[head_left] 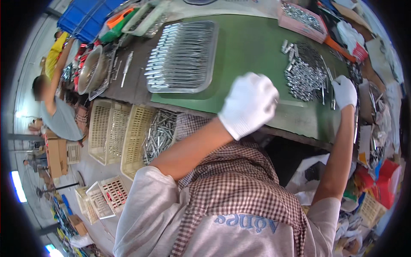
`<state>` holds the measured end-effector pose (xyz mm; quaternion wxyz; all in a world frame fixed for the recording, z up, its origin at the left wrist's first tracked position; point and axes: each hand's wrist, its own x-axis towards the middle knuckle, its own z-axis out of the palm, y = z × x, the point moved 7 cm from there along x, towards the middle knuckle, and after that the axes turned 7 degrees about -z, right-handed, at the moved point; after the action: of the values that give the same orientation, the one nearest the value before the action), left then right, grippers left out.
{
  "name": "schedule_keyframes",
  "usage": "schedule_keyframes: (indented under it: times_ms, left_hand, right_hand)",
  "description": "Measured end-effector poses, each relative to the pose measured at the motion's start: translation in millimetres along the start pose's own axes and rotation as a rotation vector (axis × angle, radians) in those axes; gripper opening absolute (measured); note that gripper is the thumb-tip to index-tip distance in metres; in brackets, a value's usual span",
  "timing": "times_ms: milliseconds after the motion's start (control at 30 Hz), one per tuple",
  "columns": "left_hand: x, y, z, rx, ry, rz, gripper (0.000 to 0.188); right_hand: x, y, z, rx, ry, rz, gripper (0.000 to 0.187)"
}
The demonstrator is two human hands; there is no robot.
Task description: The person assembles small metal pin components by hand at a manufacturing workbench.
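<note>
My left hand (251, 105), in a white knit glove, is a closed fist above the front part of the green work surface (252, 47). Whatever it may hold is hidden, apart from a tiny shiny spot at its edge. At the right, my gloved right hand (345, 93) has its fingers curled at some thin metal rods (333, 99); its grip is too small to make out. Beside them lies a heap of small silver metal fittings (304, 79), with dark thin pins (311, 55) behind it. A clear tray (215, 55) at the left holds rows of slim metal rods (180, 60).
A pink box (295, 29) of small metal parts stands at the back right. A metal bowl (92, 70) sits at the left. Below the table's left edge are cream plastic baskets (132, 141) with metal tubes. Another person (62, 113) works at far left.
</note>
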<state>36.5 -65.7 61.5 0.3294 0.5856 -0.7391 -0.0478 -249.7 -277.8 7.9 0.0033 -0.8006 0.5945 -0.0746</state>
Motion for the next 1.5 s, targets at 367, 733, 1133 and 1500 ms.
schedule_keyframes:
  times_ms: [367, 733, 1133, 1500]
  left_hand:
    - [10.4, -226.2, -165.3, 0.415, -0.093, -0.401, 0.021]
    - [17.9, -199.5, -152.0, 0.78, -0.135, -0.148, 0.02]
    - [151.5, -81.4, 77.5, 0.22, -0.216, -0.184, 0.025]
    - [143.1, -93.4, 76.0, 0.128, -0.298, -0.164, 0.019]
  right_hand:
    - [-9.7, -32.6, -24.7, 0.034, 0.364, -0.06, 0.022]
    - [-132.0, -97.2, -53.8, 0.503, 0.462, -0.18, 0.017]
    - [-171.2, -115.1, -20.7, 0.337, 0.519, -0.263, 0.027]
    - [-169.8, -112.3, -21.7, 0.426, 0.509, -0.311, 0.024]
